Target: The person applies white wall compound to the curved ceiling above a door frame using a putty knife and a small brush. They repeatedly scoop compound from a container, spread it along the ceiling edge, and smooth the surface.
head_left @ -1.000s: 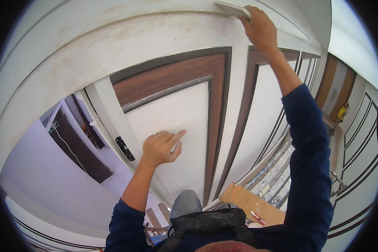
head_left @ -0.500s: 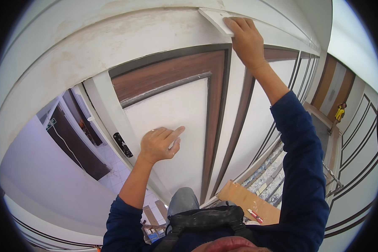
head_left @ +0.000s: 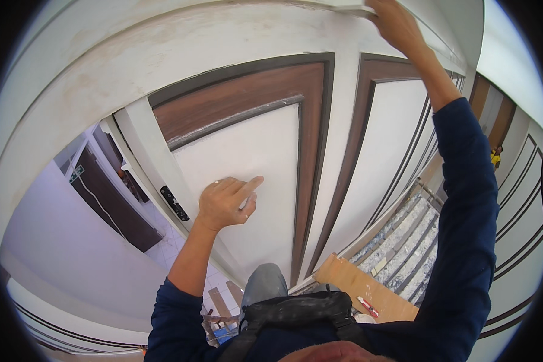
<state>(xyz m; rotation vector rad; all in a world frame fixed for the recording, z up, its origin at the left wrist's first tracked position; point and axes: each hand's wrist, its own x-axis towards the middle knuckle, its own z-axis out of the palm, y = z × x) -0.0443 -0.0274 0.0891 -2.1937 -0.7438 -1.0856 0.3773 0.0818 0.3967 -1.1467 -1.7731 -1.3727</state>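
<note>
At the top edge, my right hand (head_left: 398, 24) is closed around a flat white putty spreader (head_left: 356, 10), seen nearly edge-on. The spreader lies along the white beam (head_left: 223, 36) above the panels, near a long groove; beige smears mark that surface. My left hand (head_left: 226, 202) is held before a white panel (head_left: 241, 145) with a brown and dark-grey frame (head_left: 311, 120). Its index finger points out, the thumb stands apart and the other fingers curl. I see nothing held there; whether it touches the panel I cannot tell.
A black lock plate (head_left: 175, 203) sits on the door edge left of my hand. Below right are a wooden board (head_left: 338, 274) with a red-and-white cutter knife (head_left: 367, 306) and paint-splashed slats (head_left: 404, 241). Someone in yellow (head_left: 496, 157) is far right.
My right hand and the spreader have moved right and up, and the spreader has turned from broad face to edge-on. My left hand keeps almost the same pose. The view has shifted slightly.
</note>
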